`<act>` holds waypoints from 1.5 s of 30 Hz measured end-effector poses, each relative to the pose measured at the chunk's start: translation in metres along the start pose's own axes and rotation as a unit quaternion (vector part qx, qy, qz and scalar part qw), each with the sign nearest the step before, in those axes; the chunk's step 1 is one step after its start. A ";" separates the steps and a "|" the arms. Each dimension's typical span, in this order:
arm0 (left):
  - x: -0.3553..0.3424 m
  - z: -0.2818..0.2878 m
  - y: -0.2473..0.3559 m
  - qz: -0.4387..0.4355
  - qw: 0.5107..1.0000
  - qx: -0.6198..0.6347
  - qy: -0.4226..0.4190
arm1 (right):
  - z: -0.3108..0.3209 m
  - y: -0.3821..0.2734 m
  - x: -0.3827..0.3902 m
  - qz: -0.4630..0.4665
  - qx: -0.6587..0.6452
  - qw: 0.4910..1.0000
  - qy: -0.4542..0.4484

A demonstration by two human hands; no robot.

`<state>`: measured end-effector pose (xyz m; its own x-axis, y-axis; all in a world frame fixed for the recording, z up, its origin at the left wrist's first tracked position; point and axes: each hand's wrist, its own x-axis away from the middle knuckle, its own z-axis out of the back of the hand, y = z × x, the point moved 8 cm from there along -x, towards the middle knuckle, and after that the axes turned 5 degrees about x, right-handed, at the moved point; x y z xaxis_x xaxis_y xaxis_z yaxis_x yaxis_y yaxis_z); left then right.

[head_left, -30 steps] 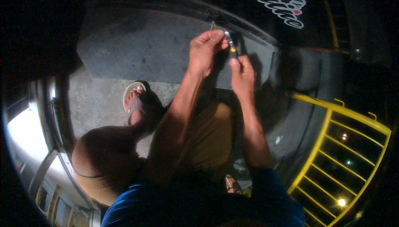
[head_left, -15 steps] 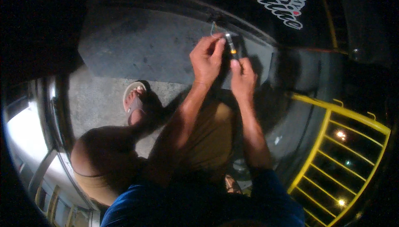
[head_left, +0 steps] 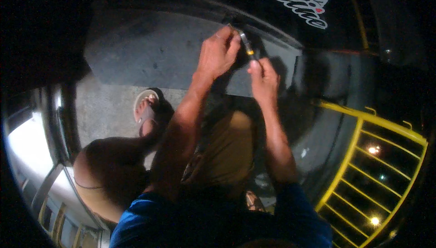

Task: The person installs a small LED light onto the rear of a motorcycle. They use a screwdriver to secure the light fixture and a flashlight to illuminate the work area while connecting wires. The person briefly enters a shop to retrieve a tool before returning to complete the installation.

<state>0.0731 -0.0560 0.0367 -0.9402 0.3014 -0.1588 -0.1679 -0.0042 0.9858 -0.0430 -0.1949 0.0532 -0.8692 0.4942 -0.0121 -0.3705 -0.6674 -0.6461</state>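
I see both hands up near top centre, working w/ a small tool against the dark vertical panel [head_left: 281, 73]. Left hand [head_left: 218, 52] is curled nearly shut, fingertips pinched on the upper end of a thin screwdriver [head_left: 245, 44] – metal shaft, small orange band lower down. Right hand [head_left: 263, 77] sits just below & to the right, fingers bunched, thumb tip touching the tool's lower end near the orange bit; can't tell if it truly grips it or just steadies it. Tool is tilted, between the two hands, close to the panel's upper edge. Below: tan shorts [head_left: 227, 157], a foot in a sandal [head_left: 146, 109] on the grey concrete floor [head_left: 150, 52], blue sleeves [head_left: 150, 216] at the bottom edge. Yellow railing [head_left: 363, 157] on the right, lights beyond it.
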 end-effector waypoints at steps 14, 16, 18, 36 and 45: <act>-0.003 0.000 0.000 -0.039 0.997 -0.007 -0.060 | 0.011 -0.011 -0.015 0.035 0.058 0.997 -0.033; -0.004 -0.001 -0.003 -0.039 0.997 0.003 -0.066 | 0.011 -0.010 -0.016 0.044 0.061 0.997 -0.031; -0.006 -0.003 -0.006 -0.037 0.997 0.005 -0.074 | 0.013 -0.011 -0.017 0.045 0.062 0.997 -0.030; -0.010 0.006 -0.014 -0.006 0.998 -0.014 -0.062 | 0.007 -0.004 -0.018 0.010 0.015 1.000 -0.014; 0.005 0.006 -0.002 -0.061 0.998 0.013 -0.003 | 0.014 0.022 0.004 -0.016 0.033 0.999 0.024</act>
<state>0.0705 -0.0484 0.0347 -0.9115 0.3042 -0.2768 -0.2725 0.0574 0.9604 -0.0594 -0.2158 0.0496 -0.8408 0.5405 -0.0303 -0.4197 -0.6861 -0.5942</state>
